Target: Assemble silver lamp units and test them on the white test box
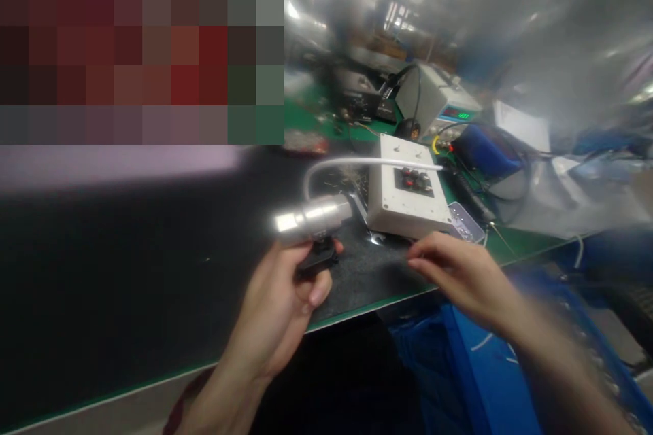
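My left hand [290, 285] is closed round the black bracket [317, 259] of a silver metal cylinder [311, 217], which lies nearly level above the table. From the cylinder a white cable [347, 162] arches up and to the right, passing over a white control box [413, 204] with switches and red and black terminals. By the box's front corner is my right hand [454, 268], its thumb and fingers pinched together. Whatever lies between those fingertips, if anything, is too small to make out. A shiny wrench-like metal tool [376, 239] lies beside the box.
Behind the box stand a grey bench instrument [441, 98] with a green display and a blue object [487, 149]. A small tray of metal parts [465, 221] sits at its right. Blue bins [484, 367] stand below the table's front edge [357, 316].
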`<state>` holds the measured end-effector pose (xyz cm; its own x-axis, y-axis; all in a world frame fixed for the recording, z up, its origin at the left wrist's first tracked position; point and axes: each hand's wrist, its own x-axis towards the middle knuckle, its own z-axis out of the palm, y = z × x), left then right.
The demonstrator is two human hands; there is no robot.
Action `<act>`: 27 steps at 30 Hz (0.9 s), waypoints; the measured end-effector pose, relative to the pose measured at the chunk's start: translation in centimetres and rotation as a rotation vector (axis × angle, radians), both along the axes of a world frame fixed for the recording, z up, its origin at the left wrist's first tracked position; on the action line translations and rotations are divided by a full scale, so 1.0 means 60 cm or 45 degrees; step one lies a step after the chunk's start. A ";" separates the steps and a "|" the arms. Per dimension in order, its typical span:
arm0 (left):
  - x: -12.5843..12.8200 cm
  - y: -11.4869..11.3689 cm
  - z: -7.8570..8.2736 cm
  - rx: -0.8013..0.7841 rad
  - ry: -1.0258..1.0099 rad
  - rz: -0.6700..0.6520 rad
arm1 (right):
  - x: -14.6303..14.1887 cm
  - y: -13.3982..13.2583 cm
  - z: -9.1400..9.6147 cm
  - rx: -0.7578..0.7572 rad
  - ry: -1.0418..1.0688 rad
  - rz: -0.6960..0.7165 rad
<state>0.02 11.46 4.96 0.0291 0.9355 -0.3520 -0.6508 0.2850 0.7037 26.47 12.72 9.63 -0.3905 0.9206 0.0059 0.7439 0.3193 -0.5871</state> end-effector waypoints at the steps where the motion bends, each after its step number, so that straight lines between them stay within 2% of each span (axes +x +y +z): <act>1: 0.000 0.000 -0.001 0.009 -0.006 -0.007 | -0.026 -0.003 -0.015 0.028 -0.007 0.088; 4: -0.002 -0.001 -0.006 0.031 -0.029 -0.025 | -0.074 -0.003 -0.056 0.114 -0.088 0.240; 7: -0.003 -0.001 -0.009 0.041 -0.058 -0.037 | -0.077 0.000 -0.076 0.124 -0.163 0.236; 14: -0.004 0.002 -0.014 0.039 -0.053 -0.047 | -0.047 -0.004 -0.074 0.014 -0.122 0.103; 27: -0.004 0.001 -0.019 0.070 -0.073 -0.062 | -0.057 0.006 -0.074 -0.001 -0.120 0.068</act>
<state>-0.23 11.54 3.85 0.0939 0.9505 -0.2963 -0.6768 0.2792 0.6812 23.06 13.10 5.17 -0.4375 0.8986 -0.0338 0.7779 0.3593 -0.5155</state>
